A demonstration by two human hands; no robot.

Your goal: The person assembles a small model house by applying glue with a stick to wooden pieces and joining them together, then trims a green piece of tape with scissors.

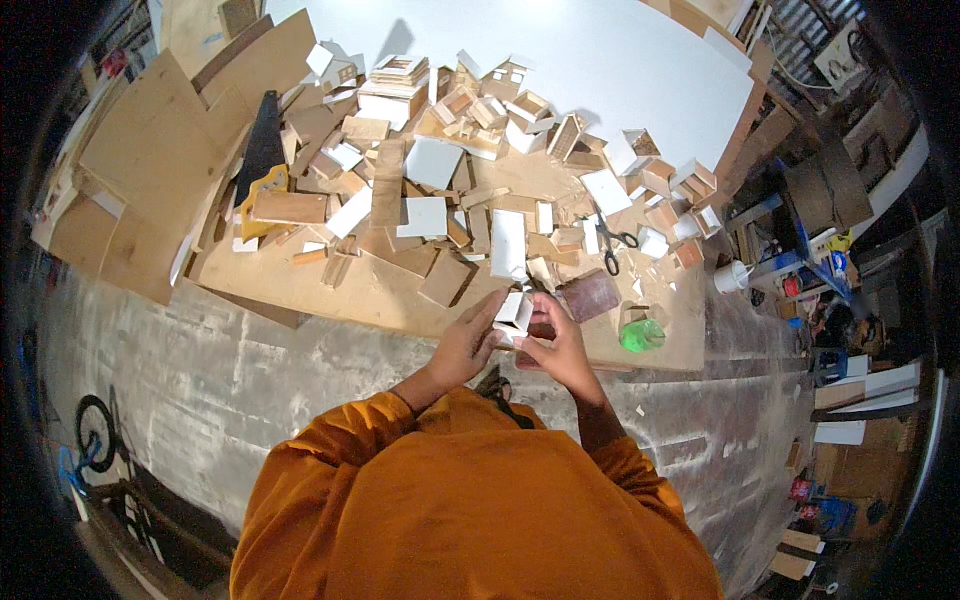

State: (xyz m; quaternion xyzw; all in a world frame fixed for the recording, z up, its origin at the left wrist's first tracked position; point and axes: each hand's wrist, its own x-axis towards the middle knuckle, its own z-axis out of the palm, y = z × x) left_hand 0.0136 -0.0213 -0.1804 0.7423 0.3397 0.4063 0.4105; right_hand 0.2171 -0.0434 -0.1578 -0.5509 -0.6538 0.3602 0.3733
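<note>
Head view: your left hand and right hand, half-curled, hold a white box at the near edge of the surface

left hand: fingers bent | right hand: fingers bent | close together, facing

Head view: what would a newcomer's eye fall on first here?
Probably the orange garment filling the lower middle, leading up to the left hand and right hand holding a small white boxlike piece at the table's near edge. Next, the yellow-handled saw at the table's left and the bright green item near its front right.
</note>
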